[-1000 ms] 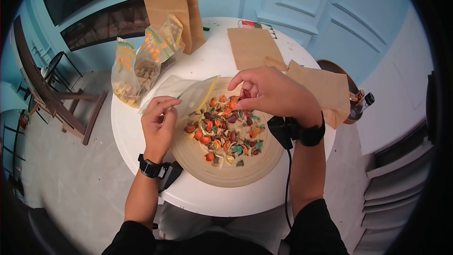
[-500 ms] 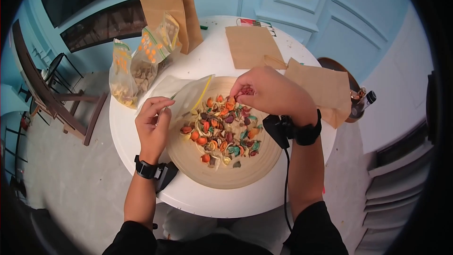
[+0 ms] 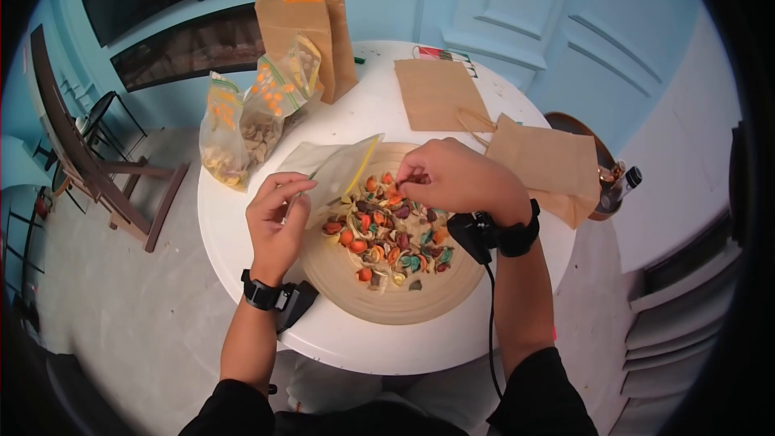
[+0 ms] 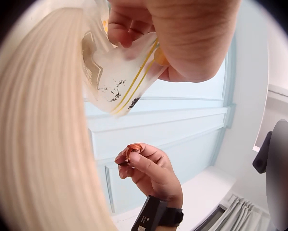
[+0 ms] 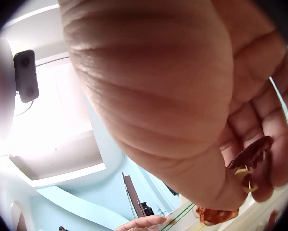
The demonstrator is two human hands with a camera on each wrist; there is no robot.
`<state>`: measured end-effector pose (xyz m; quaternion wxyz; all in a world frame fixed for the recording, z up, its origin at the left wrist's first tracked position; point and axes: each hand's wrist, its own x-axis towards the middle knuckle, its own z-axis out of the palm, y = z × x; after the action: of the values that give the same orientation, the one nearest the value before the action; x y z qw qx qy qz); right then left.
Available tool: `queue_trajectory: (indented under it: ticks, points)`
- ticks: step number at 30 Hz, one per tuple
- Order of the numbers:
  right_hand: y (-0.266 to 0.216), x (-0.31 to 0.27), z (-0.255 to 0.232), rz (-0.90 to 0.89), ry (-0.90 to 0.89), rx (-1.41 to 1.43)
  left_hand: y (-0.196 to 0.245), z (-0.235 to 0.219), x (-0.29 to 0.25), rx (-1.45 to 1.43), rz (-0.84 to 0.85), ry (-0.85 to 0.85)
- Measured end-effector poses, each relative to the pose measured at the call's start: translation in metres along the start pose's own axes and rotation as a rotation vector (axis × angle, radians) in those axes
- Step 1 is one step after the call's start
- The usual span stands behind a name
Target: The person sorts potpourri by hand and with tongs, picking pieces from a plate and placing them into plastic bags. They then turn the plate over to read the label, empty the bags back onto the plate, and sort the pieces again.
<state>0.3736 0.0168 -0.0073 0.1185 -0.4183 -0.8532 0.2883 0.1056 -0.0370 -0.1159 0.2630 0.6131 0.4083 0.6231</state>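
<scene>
My left hand (image 3: 278,222) pinches the edge of a clear zip bag (image 3: 343,168) with a yellow seal strip, its mouth facing the pile. Dried petals (image 3: 387,230) in orange, red, green and cream lie loose on a round woven mat (image 3: 387,311). Above the pile's upper right, my right hand (image 3: 464,178) holds dried pieces between thumb and fingers. In the right wrist view a dark red curled petal (image 5: 252,151) lies against those fingers, and an orange-red piece (image 5: 218,215) shows below the thumb. The left wrist view shows a reddish petal (image 4: 133,149) at the right hand's fingertips.
Filled zip bags (image 3: 222,133) and a standing paper bag (image 3: 303,32) are at the back left of the white table (image 3: 371,117). A flat paper bag (image 3: 440,95) and another paper bag (image 3: 545,161) lie at the right. Bottles (image 3: 626,186) stand beyond the right edge.
My right hand has moved slightly down over the pile, and its fingers have drawn closer together around the dried pieces. My left hand still holds the bag. The head view has shifted slightly.
</scene>
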Motion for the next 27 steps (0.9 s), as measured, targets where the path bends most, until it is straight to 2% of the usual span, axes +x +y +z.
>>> queue_trajectory:
  ticks: [4,12,16,19,22,27]
  points:
    - [0.003,0.0,0.002,-0.061,0.004,0.04,0.0,0.0,0.0,-0.029,-0.009,0.012]
    - [0.002,0.005,0.001,-0.004,0.01,0.017,0.0,0.0,0.002,-0.022,0.012,-0.003]
    - [0.0,0.005,0.012,0.004,0.027,-0.027,0.001,-0.002,0.001,-0.085,-0.06,0.004]
    - [0.013,0.015,0.038,-0.147,-0.015,-0.072,0.003,-0.006,0.002,-0.129,-0.11,0.018]
    - [0.014,0.015,0.051,-0.195,-0.035,-0.095,0.007,-0.006,0.004,-0.167,-0.14,0.016]
    - [0.002,0.02,0.06,-0.07,-0.217,-0.22,0.003,-0.008,0.005,-0.238,-0.128,-0.008]
